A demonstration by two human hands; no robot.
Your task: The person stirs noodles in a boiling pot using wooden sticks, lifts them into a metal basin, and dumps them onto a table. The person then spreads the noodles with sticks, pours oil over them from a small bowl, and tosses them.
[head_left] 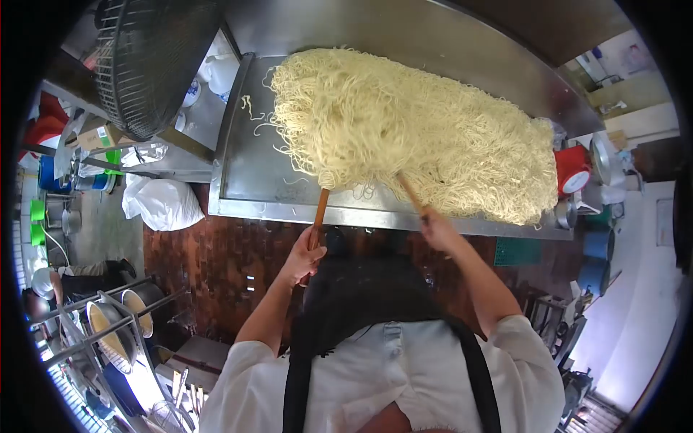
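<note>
A large heap of pale yellow noodles (462, 137) covers much of a metal tray table (253, 166). My left hand (307, 256) is wrapped round a wooden stick (321, 206), whose far end is hidden in the noodles near the tray's front edge. My right hand (437, 229), slightly blurred, grips a second wooden stick (411, 193). That stick slants up and to the left, its tip against the noodles. Some loose strands lie on bare metal at the heap's left side.
A large fan (137, 65) stands at the upper left, above a white bag (167, 204). At the right end of the tray is a red container (572, 169). Another person (72, 278) is at the far left, beyond a metal rack with pans (112, 332).
</note>
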